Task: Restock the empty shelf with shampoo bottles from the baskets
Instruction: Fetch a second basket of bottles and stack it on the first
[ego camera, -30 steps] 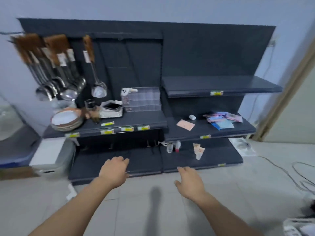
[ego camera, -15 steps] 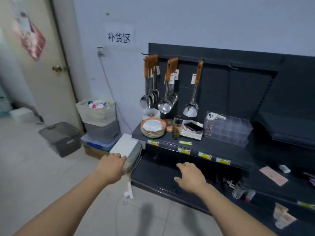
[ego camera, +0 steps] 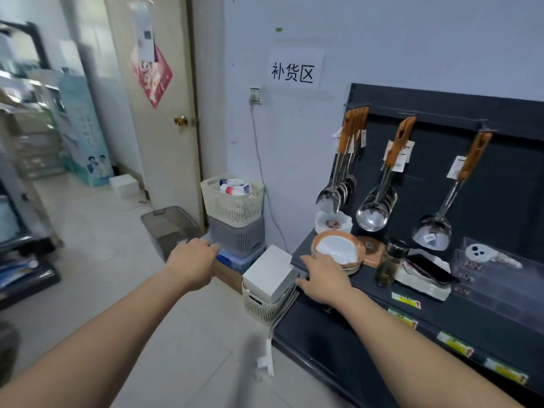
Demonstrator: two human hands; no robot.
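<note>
Holding shampoo bottles (ego camera: 234, 187), the cream basket (ego camera: 232, 207) sits atop a grey basket (ego camera: 237, 237) by the wall, left of the shelf (ego camera: 309, 343). Between them a low basket (ego camera: 259, 307) carries a white box (ego camera: 270, 272). Left hand (ego camera: 192, 260) and right hand (ego camera: 322, 279) reach forward, fingers relaxed, empty; plates (ego camera: 335, 251) fill the shelf's left corner.

The pale tiled floor (ego camera: 97, 260) is lying open before the cream slatted basket (ego camera: 232, 206) stacked on a grey slatted basket (ego camera: 237, 238) against the wall (ego camera: 294, 142). A grey mesh bin (ego camera: 169, 226) is crowding the stack's left side, while a white box (ego camera: 270, 272) in a low cream basket (ego camera: 262, 307) and the dark metal shelf (ego camera: 321, 346) are hemming in its right.
</note>
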